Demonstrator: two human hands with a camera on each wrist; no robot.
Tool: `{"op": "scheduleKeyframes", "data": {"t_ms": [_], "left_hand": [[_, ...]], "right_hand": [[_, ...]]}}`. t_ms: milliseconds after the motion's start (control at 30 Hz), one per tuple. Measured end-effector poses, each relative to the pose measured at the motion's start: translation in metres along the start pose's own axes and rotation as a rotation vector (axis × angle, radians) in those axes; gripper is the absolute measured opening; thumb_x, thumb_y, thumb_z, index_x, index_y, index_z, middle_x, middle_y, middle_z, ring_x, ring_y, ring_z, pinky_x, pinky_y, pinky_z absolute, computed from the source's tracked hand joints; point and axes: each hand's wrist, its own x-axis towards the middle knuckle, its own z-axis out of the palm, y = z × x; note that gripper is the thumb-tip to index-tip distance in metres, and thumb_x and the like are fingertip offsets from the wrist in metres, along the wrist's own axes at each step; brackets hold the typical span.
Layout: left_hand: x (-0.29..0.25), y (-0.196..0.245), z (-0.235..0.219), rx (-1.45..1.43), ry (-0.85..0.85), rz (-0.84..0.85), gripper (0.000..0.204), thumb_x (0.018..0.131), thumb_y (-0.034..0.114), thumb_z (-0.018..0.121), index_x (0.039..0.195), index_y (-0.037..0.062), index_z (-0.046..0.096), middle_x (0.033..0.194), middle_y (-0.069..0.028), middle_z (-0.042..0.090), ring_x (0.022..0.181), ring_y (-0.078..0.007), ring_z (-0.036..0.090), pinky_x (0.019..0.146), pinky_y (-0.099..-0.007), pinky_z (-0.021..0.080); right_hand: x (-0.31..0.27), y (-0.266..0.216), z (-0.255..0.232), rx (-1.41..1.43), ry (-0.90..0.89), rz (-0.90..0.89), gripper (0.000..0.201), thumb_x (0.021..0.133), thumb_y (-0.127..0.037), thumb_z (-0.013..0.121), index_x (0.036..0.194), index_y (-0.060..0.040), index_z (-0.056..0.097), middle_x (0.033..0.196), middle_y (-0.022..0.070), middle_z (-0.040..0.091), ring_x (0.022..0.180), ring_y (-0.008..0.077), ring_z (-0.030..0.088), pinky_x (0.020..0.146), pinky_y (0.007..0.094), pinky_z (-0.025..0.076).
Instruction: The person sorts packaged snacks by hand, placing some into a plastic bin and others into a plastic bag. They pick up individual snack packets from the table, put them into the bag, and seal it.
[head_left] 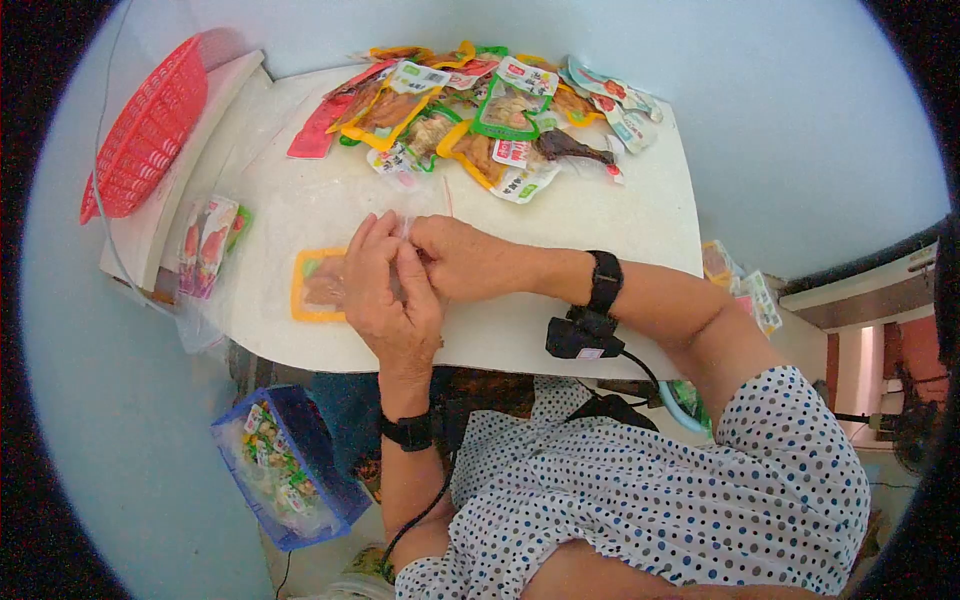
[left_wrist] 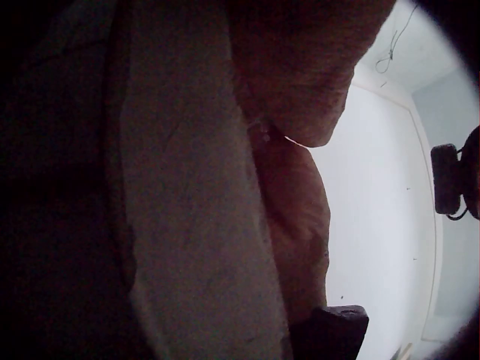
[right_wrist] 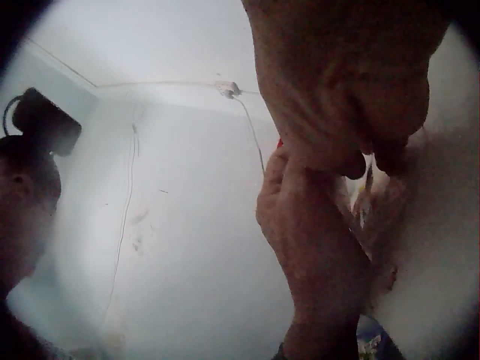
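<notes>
Both hands meet over the white table (head_left: 600,230) in the head view. The left hand (head_left: 392,300) has its fingers bent around thin clear plastic (head_left: 405,228), thumb near the right hand's fingertips. Curled in against it, the right hand (head_left: 462,258) pinches the same plastic. Just left of the left hand, a yellow-edged food pouch (head_left: 322,287) lies flat, partly covered by that hand. In the right wrist view, the right hand's (right_wrist: 349,82) fingertips hold a narrow clear strip, with the left hand (right_wrist: 311,217) below. The left wrist view is dark and shows mostly skin close up.
Many food pouches (head_left: 510,100) are heaped at the table's back. A red basket (head_left: 150,135) leans at the left above wrapped packets (head_left: 210,245) by the table edge. Below the table at the left stands a blue crate (head_left: 350,500) holding small packets.
</notes>
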Motion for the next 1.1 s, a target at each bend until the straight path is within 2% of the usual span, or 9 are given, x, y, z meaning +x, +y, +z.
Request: {"op": "scheduleKeyframes", "data": {"t_ms": [167, 267, 367, 467, 667, 767, 967, 1067, 1100], "left_hand": [[0.000, -0.003, -0.002, 0.013, 0.005, 0.027, 0.009, 0.090, 0.005, 0.057, 0.095, 0.0001, 0.062, 0.113, -0.0171, 0.066, 0.114, -0.0358, 0.059, 0.098, -0.0438, 0.043], [0.002, -0.002, -0.002, 0.004, 0.015, 0.052, 0.007, 0.086, 0.001, 0.059, 0.093, -0.0004, 0.060, 0.110, -0.0191, 0.066, 0.110, -0.0407, 0.059, 0.093, -0.0458, 0.045], [0.002, -0.002, -0.002, 0.013, 0.012, 0.048, 0.007, 0.087, 0.002, 0.059, 0.093, 0.0003, 0.060, 0.110, -0.0178, 0.066, 0.110, -0.0385, 0.060, 0.095, -0.0451, 0.044], [0.001, -0.001, -0.002, 0.026, -0.002, 0.020, 0.007, 0.089, 0.004, 0.056, 0.094, 0.0014, 0.061, 0.112, -0.0148, 0.067, 0.114, -0.0336, 0.059, 0.099, -0.0435, 0.042], [0.001, -0.004, -0.001, 0.023, 0.012, 0.010, 0.007, 0.088, 0.004, 0.057, 0.094, 0.0016, 0.061, 0.112, -0.0147, 0.067, 0.113, -0.0334, 0.060, 0.099, -0.0424, 0.042], [0.001, -0.004, -0.001, 0.039, 0.010, 0.022, 0.007, 0.088, 0.003, 0.057, 0.094, 0.0015, 0.060, 0.111, -0.0144, 0.067, 0.112, -0.0338, 0.060, 0.098, -0.0426, 0.043], [0.002, -0.001, -0.002, 0.029, 0.009, 0.028, 0.007, 0.086, 0.002, 0.058, 0.093, 0.0006, 0.059, 0.110, -0.0162, 0.067, 0.110, -0.0365, 0.060, 0.095, -0.0439, 0.044], [0.002, -0.001, -0.001, 0.030, 0.011, 0.045, 0.007, 0.085, 0.001, 0.058, 0.092, -0.0004, 0.059, 0.108, -0.0181, 0.066, 0.109, -0.0388, 0.060, 0.092, -0.0448, 0.046], [0.002, -0.001, -0.002, 0.030, 0.010, 0.034, 0.007, 0.086, 0.002, 0.058, 0.093, 0.0003, 0.059, 0.110, -0.0166, 0.067, 0.110, -0.0368, 0.060, 0.094, -0.0439, 0.045]], "right_hand": [[-0.004, -0.015, -0.034, -0.383, -0.179, -0.022, 0.020, 0.081, -0.016, 0.065, 0.088, 0.0026, 0.062, 0.079, 0.0218, 0.063, 0.075, 0.0368, 0.063, 0.066, 0.0416, 0.048], [-0.015, -0.047, -0.068, -0.547, -0.333, 0.142, 0.026, 0.078, -0.021, 0.069, 0.086, 0.0019, 0.062, 0.079, 0.0199, 0.063, 0.077, 0.0367, 0.062, 0.066, 0.0422, 0.048], [-0.032, -0.046, -0.092, -0.846, -0.066, 0.014, 0.027, 0.073, -0.022, 0.072, 0.086, 0.0000, 0.063, 0.079, 0.0167, 0.065, 0.075, 0.0353, 0.063, 0.066, 0.0423, 0.049], [-0.036, -0.041, -0.096, -1.174, 0.029, 0.068, 0.027, 0.069, -0.021, 0.074, 0.086, -0.0010, 0.065, 0.077, 0.0145, 0.066, 0.072, 0.0352, 0.065, 0.064, 0.0423, 0.051], [-0.018, -0.012, -0.079, -1.197, -0.041, 0.402, 0.015, 0.074, -0.007, 0.062, 0.086, 0.0011, 0.065, 0.079, 0.0172, 0.066, 0.078, 0.0369, 0.066, 0.065, 0.0456, 0.052], [-0.019, -0.027, -0.087, -1.147, -0.066, 0.328, 0.014, 0.077, -0.002, 0.056, 0.087, 0.0004, 0.065, 0.080, 0.0182, 0.066, 0.077, 0.0363, 0.066, 0.065, 0.0461, 0.053], [-0.027, -0.038, -0.120, -1.273, 0.222, -0.050, 0.007, 0.085, -0.007, 0.056, 0.088, -0.0030, 0.061, 0.076, 0.0178, 0.066, 0.065, 0.0321, 0.066, 0.057, 0.0425, 0.051], [-0.022, -0.054, -0.119, -0.893, 0.249, 0.195, 0.007, 0.090, -0.011, 0.056, 0.091, -0.0035, 0.057, 0.075, 0.0158, 0.065, 0.058, 0.0245, 0.065, 0.053, 0.0354, 0.050], [-0.023, -0.054, -0.119, -0.851, 0.298, 0.141, 0.008, 0.089, -0.010, 0.056, 0.093, -0.0031, 0.057, 0.075, 0.0174, 0.064, 0.064, 0.0303, 0.064, 0.058, 0.0395, 0.050]]}}
